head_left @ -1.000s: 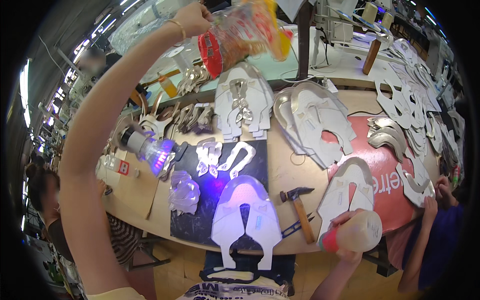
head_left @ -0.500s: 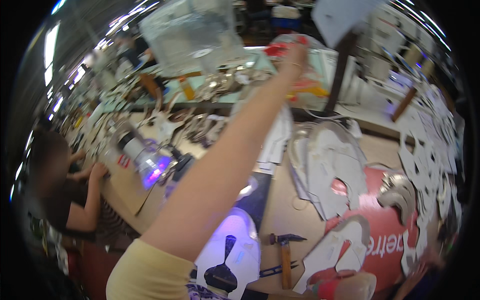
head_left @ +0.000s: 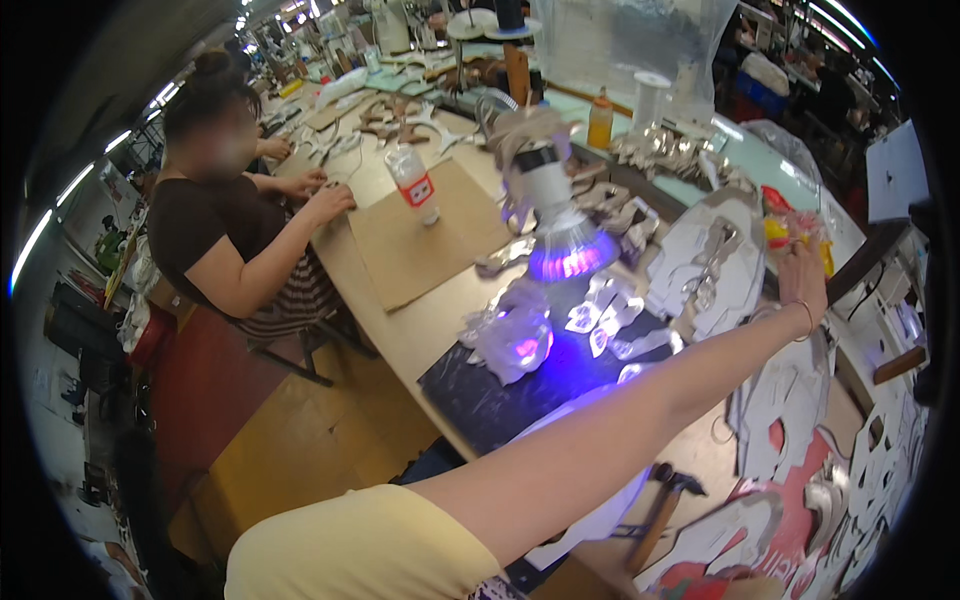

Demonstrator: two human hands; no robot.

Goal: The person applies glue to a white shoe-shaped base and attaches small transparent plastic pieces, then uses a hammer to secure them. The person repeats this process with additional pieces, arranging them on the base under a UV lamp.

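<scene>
My left hand is at the end of my stretched-out arm, at the far right of the bench. Its fingers are drawn together against a crumpled clear plastic bag with red and yellow parts; what they pinch is hidden. Under my forearm, white pieces lie partly covered. A clamp-like lamp shines violet light on a black mat, where several shiny pale pieces lie. A hammer with a wooden handle lies nearer to me. My right hand is out of the picture.
A co-worker sits at the left, hands on the table edge. Near them, a clear bottle with a red label lies on a cardboard sheet. An orange bottle stands farther back. Layered white and grey cut pieces cover the right side.
The view has swung left, bringing more of the co-worker and floor into sight. My left hand has drawn back slightly from over the plastic bag.
</scene>
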